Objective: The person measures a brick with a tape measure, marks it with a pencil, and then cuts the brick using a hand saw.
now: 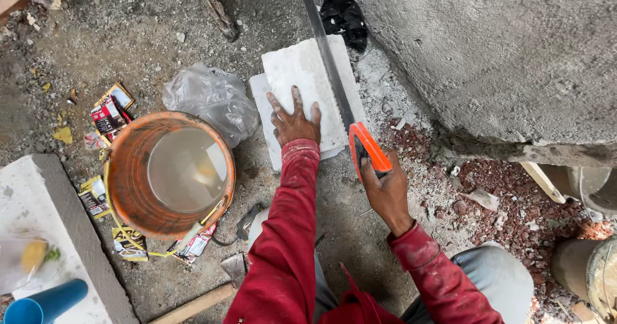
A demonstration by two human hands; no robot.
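- Nearest the camera: red sleeves and grey trousers of the person at work, crouched over a dusty floor. A wooden handle [193,306] lies at the near edge, just left of the sleeves.
- Near left: a blue pipe [42,301] rests beside a large grey block [48,189], which carries a clear bag.
- Left of centre: an orange bucket [170,173] holds cloudy water, with torn wrappers scattered around it and a crumpled plastic bag [215,99] just beyond.
- Right hand [385,192]: fingers closed tight round the orange handle of a hand saw [334,80]. The blade runs far and slightly left from the grip.
- Left hand [294,121]: laid flat, fingers spread wide, gripping nothing; it presses down on the white block [302,73] at its near edge.
- The white block lies on the floor at centre, on a second white slab, just left of a large concrete mass [501,47].
- The blade lies across the right part of the white block, running its full length.
- Progress, as judged: the block appears whole, with both parts joined. How deep the blade sits cannot be told. White dust to the right of the block suggests some cutting is done; the cut itself looks unfinished.
- Far: a black rag [344,15] lies beyond the block; red rubble spreads to the right.
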